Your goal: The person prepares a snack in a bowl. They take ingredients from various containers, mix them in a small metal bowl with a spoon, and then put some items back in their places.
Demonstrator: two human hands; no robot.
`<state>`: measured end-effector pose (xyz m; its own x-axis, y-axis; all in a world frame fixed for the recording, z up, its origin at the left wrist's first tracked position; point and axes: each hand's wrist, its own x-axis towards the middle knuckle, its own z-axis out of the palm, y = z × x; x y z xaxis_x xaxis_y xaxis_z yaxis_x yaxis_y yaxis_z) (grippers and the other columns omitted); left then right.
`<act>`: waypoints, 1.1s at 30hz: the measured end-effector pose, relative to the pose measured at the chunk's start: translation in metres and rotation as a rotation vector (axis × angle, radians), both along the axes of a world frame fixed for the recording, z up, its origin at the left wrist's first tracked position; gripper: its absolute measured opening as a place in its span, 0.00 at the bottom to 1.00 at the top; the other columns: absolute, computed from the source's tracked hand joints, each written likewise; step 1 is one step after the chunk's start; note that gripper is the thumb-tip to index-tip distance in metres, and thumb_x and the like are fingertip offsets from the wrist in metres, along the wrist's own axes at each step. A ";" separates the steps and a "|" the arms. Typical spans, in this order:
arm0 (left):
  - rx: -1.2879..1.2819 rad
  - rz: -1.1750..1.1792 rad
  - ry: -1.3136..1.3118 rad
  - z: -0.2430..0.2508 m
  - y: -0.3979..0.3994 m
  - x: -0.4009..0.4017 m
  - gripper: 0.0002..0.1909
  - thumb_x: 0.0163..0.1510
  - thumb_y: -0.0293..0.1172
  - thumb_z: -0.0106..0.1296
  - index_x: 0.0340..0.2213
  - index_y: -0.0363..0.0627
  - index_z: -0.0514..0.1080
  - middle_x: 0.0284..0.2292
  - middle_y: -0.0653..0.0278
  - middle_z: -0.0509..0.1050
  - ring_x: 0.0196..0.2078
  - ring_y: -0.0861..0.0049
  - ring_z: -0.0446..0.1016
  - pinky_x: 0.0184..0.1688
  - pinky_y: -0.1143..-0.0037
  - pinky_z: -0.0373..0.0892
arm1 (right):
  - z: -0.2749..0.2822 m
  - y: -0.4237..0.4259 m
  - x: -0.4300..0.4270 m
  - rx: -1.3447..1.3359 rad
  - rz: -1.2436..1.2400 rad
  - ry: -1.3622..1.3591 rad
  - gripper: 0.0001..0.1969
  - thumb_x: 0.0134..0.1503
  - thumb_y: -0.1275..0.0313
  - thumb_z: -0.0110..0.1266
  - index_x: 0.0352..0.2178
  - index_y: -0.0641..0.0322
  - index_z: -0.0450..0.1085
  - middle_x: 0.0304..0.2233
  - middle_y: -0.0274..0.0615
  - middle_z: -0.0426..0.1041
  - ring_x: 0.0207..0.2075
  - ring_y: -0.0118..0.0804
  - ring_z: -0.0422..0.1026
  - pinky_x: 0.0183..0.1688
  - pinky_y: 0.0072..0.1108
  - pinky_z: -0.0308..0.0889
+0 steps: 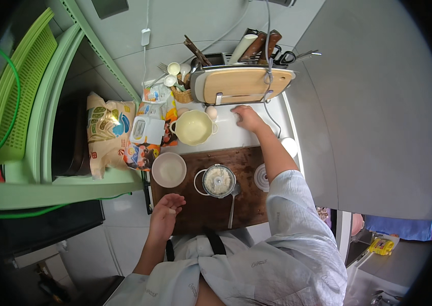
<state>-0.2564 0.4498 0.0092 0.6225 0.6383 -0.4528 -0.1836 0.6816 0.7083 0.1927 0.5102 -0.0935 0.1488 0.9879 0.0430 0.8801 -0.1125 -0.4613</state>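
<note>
My right hand (pixel 249 119) reaches over the white countertop (pixel 225 132), in front of the upright wooden cutting board (pixel 244 85). Its fingers curl; whether something small is between them is unclear. An egg (pixel 211 112) lies to its left, beside a yellow two-handled bowl (pixel 193 128). Palm up and empty, my left hand (pixel 167 214) hovers by the left edge of the dark wooden board (pixel 208 216). Above it on that board stands a pale bowl (pixel 169 170). A clear chopper cup (pixel 218 181) holds white crumbly food around a central hub. A metal spoon (pixel 233 206) lies beside it.
A round white lid (pixel 262 178) sits partly behind my right forearm. A white round container (pixel 288 147) and a hanging cable (pixel 268 82) are nearby. Knives (pixel 256 46) stand behind the cutting board. Left are a wipes pack (pixel 148 130), a large bag (pixel 109 132) and a green shelf (pixel 63 195).
</note>
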 end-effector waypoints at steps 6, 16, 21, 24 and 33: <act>-0.054 -0.004 -0.011 -0.009 0.025 0.001 0.22 0.42 0.26 0.43 0.43 0.43 0.66 0.43 0.62 0.70 0.48 0.72 0.67 0.50 0.73 0.61 | 0.006 0.017 0.006 -0.236 0.096 -0.042 0.12 0.38 0.79 0.56 0.29 0.64 0.72 0.37 0.47 0.72 0.41 0.46 0.70 0.45 0.29 0.66; -0.099 -0.055 -0.059 -0.016 0.040 0.008 0.24 0.38 0.22 0.44 0.42 0.41 0.66 0.41 0.62 0.71 0.46 0.73 0.68 0.49 0.76 0.60 | 0.018 -0.011 -0.010 0.008 -0.350 0.392 0.05 0.44 0.76 0.58 0.26 0.65 0.74 0.21 0.37 0.74 0.23 0.25 0.70 0.30 0.19 0.67; -0.107 -0.096 -0.080 -0.022 0.040 0.009 0.23 0.38 0.22 0.43 0.41 0.41 0.67 0.41 0.62 0.71 0.45 0.74 0.68 0.49 0.76 0.59 | 0.106 -0.057 -0.054 0.108 -0.392 0.941 0.05 0.48 0.79 0.54 0.30 0.69 0.72 0.27 0.36 0.74 0.29 0.25 0.71 0.35 0.17 0.67; -0.109 -0.116 -0.083 -0.030 0.038 0.011 0.23 0.38 0.23 0.44 0.42 0.41 0.67 0.41 0.62 0.71 0.45 0.74 0.68 0.49 0.76 0.59 | 0.148 -0.091 -0.104 0.062 -0.235 1.090 0.06 0.49 0.83 0.54 0.30 0.67 0.72 0.28 0.35 0.75 0.30 0.22 0.71 0.35 0.14 0.67; -0.077 -0.211 -0.126 -0.029 0.041 0.020 0.22 0.40 0.23 0.43 0.42 0.40 0.67 0.41 0.61 0.71 0.44 0.74 0.68 0.47 0.77 0.61 | 0.140 -0.127 -0.204 -0.030 -0.040 0.298 0.09 0.46 0.79 0.57 0.32 0.65 0.72 0.32 0.47 0.73 0.32 0.46 0.74 0.35 0.28 0.71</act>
<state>-0.2365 0.4912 -0.0198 0.7928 0.4552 -0.4053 -0.1156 0.7651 0.6334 -0.0115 0.3828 0.0470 0.1891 0.9812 -0.0374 0.7013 -0.1616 -0.6943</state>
